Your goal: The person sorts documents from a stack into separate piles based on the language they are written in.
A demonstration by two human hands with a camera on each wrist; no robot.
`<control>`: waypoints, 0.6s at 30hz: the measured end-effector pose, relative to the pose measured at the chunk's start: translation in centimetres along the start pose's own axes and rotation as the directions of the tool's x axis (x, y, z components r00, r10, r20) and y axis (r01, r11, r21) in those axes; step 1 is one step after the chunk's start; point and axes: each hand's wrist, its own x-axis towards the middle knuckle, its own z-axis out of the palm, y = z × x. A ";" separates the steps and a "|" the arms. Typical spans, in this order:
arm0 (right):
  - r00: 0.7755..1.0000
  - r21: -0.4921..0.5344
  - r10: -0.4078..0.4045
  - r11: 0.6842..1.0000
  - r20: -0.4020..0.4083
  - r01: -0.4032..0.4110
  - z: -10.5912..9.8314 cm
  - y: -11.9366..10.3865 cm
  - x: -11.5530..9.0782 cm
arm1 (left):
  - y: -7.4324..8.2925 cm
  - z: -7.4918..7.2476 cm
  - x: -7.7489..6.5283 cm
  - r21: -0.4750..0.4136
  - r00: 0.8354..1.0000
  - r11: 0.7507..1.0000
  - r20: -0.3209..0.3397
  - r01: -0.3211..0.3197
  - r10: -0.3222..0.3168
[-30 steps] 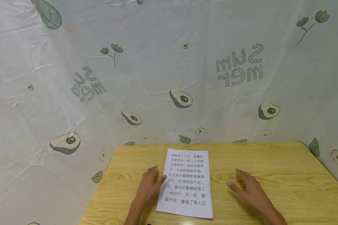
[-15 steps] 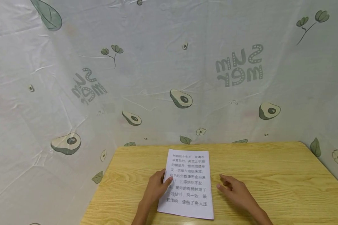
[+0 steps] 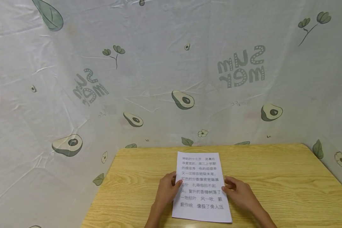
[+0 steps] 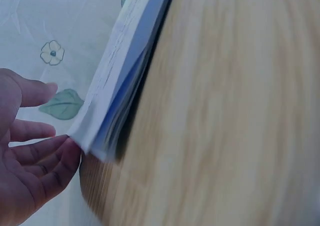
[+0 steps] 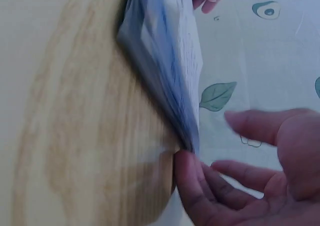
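Both hands (image 3: 166,190) (image 3: 240,193) angle inward, touching the paper stack (image 3: 201,190) from either side.

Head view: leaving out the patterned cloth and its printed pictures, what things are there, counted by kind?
Hands: 2 (left hand, right hand)
Stack of paper: 1; single sheets can't be counted
Table: 1
Total: 4

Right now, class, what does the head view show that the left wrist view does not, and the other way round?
Only the head view: the right hand, the avocado prints and the "summer" lettering.
Only the left wrist view: the parted sheet edges.
Both: the left hand, printed paper stack, wood-grain tabletop, and flower and leaf prints.
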 end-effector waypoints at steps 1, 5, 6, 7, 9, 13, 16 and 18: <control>1.000 -0.004 0.009 1.000 -0.005 -0.009 -0.1 0.1 0.1 | 0.2 0.2 0.0 -0.002 1.000 1.000 -0.007 -0.001 0.001; 0.999 -0.016 0.032 0.999 -0.026 -0.032 -0.5 0.6 0.4 | 0.7 1.1 -0.1 -0.046 1.000 0.999 -0.023 -0.019 0.018; 0.999 -0.021 0.036 0.999 -0.029 -0.036 -0.6 0.8 0.5 | 0.7 1.4 -0.1 -0.054 0.999 0.998 -0.030 -0.026 0.024; 0.999 -0.028 0.035 0.999 -0.031 -0.036 -0.8 0.9 0.6 | 0.8 1.6 0.0 -0.059 0.999 0.998 -0.038 -0.027 0.025; 0.999 -0.027 0.036 0.999 -0.034 -0.037 -1.2 1.2 0.7 | 1.0 2.1 0.1 -0.076 0.998 0.996 -0.053 -0.036 0.032; 0.998 -0.034 0.025 0.999 -0.051 -0.027 -1.9 2.0 1.0 | 1.5 3.2 0.6 -0.084 0.997 0.995 -0.070 -0.046 0.040; 0.998 -0.040 0.013 0.999 -0.067 -0.016 -2.4 2.5 1.2 | 1.8 3.7 1.0 -0.093 0.996 0.994 -0.074 -0.058 0.051; 0.997 -0.039 0.006 0.999 -0.072 -0.009 -2.5 2.8 1.2 | 2.0 4.0 1.2 -0.096 0.995 0.993 -0.081 -0.066 0.059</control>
